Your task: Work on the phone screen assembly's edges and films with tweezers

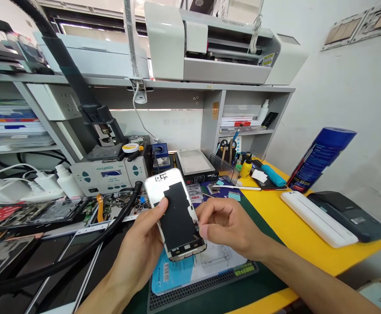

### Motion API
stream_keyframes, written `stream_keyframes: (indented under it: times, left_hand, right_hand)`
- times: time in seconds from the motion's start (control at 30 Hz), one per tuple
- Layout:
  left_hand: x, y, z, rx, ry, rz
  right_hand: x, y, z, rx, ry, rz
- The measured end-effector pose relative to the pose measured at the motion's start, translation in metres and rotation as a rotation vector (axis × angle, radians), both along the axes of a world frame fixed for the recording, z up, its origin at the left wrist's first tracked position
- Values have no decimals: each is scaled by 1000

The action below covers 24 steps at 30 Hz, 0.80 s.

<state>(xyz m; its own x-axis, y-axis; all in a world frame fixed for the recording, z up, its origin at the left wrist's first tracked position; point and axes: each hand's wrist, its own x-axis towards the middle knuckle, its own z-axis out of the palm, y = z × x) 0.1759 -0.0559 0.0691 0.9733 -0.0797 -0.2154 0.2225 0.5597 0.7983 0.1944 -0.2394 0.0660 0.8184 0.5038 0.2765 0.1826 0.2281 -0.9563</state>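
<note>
Left fingers [159, 209] clasp the panel [179, 218], right fingers [215, 232] at its edge.

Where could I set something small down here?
The yellow desktop is bare between the green mat and the white bar. A smaller patch lies on the mat, between the grey pad and the right forearm. It's crowded at left, where a hose crosses dark panels, and around the yellow bottle. Over the middle, the left hand holds a phone part.
</note>
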Motion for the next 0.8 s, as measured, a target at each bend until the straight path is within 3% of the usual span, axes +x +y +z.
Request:
stream_keyframes:
  times: [0.13,0.3,0.43,0.8]
  left_hand:
    - [-4,-5,-3,226,-135,2]
    - [-12,-12,-5,584,-376,140]
    - [-14,-15,-6,680,-516,212]
    - [-16,-18,-5,786,-601,254]
  right_hand:
    - [1,0,-1,-28,7,-118]
    - [1,3,-3,-86,-15,-291]
    - [3,4,-5,-115,23,-303]
    - [2,5,-5,-94,51,-282]
